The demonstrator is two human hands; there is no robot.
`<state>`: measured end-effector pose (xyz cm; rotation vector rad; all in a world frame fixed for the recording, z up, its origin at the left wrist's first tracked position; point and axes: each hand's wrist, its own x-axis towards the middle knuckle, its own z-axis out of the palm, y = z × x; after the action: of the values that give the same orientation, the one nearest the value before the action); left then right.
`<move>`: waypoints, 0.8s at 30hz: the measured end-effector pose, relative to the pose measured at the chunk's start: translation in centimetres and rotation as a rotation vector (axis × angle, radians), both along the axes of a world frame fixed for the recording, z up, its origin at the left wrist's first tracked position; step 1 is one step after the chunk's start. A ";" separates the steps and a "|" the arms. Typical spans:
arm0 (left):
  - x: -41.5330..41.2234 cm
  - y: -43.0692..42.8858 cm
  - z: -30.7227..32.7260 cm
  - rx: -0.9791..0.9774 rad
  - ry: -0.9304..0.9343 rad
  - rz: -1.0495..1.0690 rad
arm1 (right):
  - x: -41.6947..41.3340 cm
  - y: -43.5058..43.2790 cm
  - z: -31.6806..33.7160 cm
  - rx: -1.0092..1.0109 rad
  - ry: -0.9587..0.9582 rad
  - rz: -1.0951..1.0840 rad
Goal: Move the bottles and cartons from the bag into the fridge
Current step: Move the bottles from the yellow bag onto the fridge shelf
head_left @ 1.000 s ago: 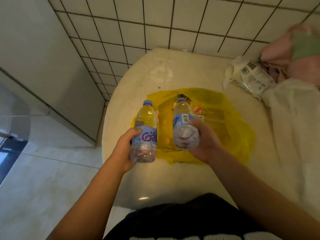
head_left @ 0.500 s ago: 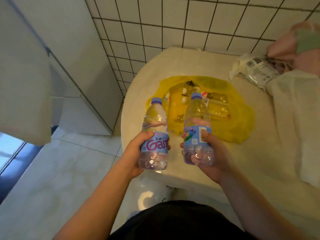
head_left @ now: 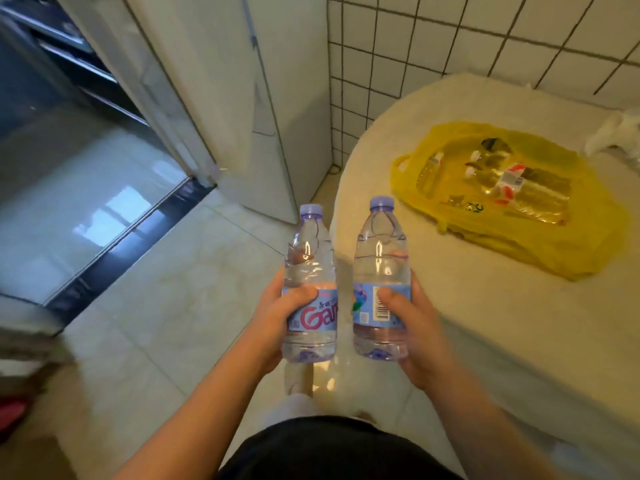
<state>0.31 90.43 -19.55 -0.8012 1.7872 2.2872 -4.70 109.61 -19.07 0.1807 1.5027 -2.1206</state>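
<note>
Inside the hands [head_left: 275, 318], 2 upright bottles [head_left: 381, 258]

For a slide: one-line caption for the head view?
Left hand holds the left water bottle, right hand the right water bottle, both upright; the yellow plastic bag lies on the table.

One upright water bottle [head_left: 309, 289] per hand.

Head-worn view, forward and down
</note>
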 end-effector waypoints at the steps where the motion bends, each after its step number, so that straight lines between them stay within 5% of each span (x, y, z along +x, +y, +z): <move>1: 0.9 -0.9 0.0 0.000 -0.003 0.030 | 0.5 -1.1 0.2 0.011 0.010 0.035; 24: 20.9 -43.4 0.3 -0.018 0.028 0.683 | 10.0 -50.8 0.1 0.027 0.043 0.703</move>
<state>21.20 47.04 -19.22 -1.5901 1.7275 2.6629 5.33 58.83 -18.99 -0.3420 1.3532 -1.5421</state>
